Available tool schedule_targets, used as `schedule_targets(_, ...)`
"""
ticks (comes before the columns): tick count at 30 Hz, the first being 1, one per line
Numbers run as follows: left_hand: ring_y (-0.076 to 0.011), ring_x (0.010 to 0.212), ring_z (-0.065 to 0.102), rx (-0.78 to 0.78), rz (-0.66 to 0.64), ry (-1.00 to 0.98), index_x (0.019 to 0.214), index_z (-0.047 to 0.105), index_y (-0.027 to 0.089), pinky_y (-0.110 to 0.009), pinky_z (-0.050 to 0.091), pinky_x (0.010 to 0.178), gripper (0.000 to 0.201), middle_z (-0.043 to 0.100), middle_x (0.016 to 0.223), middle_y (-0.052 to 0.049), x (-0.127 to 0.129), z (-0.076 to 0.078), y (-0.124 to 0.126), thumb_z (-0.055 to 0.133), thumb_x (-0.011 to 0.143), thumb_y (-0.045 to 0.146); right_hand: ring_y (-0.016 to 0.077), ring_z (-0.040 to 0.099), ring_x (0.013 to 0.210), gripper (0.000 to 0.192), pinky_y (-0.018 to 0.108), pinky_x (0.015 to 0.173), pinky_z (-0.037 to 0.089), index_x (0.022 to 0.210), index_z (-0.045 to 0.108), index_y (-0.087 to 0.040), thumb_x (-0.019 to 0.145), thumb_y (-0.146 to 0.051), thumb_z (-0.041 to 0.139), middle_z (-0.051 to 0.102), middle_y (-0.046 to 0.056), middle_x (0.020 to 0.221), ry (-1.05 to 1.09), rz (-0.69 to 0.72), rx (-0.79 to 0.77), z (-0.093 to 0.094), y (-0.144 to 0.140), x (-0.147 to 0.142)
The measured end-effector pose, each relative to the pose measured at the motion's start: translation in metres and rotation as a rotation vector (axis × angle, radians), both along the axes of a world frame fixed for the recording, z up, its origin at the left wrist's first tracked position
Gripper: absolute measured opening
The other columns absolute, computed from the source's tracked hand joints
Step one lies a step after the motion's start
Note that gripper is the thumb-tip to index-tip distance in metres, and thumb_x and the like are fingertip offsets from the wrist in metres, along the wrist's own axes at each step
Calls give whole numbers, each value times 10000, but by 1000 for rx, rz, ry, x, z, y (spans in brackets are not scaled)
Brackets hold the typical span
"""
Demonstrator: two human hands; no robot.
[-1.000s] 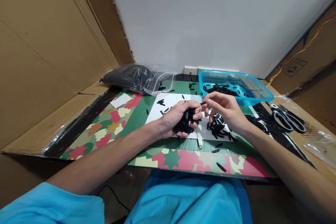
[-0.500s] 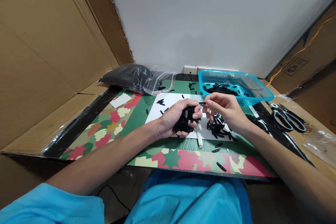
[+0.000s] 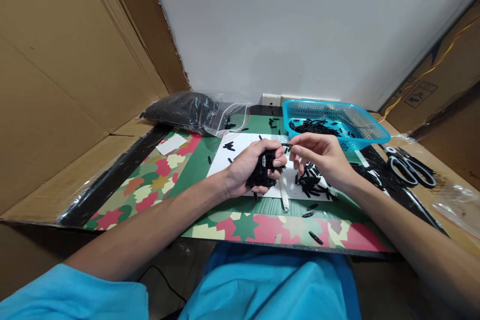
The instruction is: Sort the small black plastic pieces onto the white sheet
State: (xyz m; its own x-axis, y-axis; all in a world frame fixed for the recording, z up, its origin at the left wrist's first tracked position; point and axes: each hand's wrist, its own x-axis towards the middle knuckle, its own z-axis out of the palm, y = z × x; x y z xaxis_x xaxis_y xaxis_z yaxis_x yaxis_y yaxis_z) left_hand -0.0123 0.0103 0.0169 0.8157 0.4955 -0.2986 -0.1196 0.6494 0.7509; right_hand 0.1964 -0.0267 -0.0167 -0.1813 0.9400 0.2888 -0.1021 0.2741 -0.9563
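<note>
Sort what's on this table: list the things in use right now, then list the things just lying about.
In use:
left hand, clutching a handful of black pieces
right hand, pinching one black piece
loose pile on the white sheet

Lying about:
scissors
plastic bag
blue basket
paper scrap

Pale grey wall (image 3: 300, 25), cardboard panels (image 3: 67, 60) — patterned tabletop (image 3: 150, 180)
</note>
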Motion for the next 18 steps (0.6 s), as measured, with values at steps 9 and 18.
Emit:
schedule_targets(9, -71, 468, 403, -17, -8, 9, 775, 520, 189, -133, 300, 258, 266, 423, 724, 55, 0, 0, 0, 637, 893, 396, 127, 620, 568, 258, 245, 475, 552, 933, 773, -196, 859, -439, 813, 709, 15, 726, -1, -63, -20, 1, -2, -4)
schedule_targets(18, -73, 467, 417, -27, -15, 7, 784, 526, 190, -134, 307, 259, 315, 414, 724, 57, 0, -2, 1, 627, 917, 458, 131, 626, 566, 256, 249, 473, 555, 948, 786, -204, 844, -434, 829, 721, 17, 723, -13, -69, -10, 1, -1, -2)
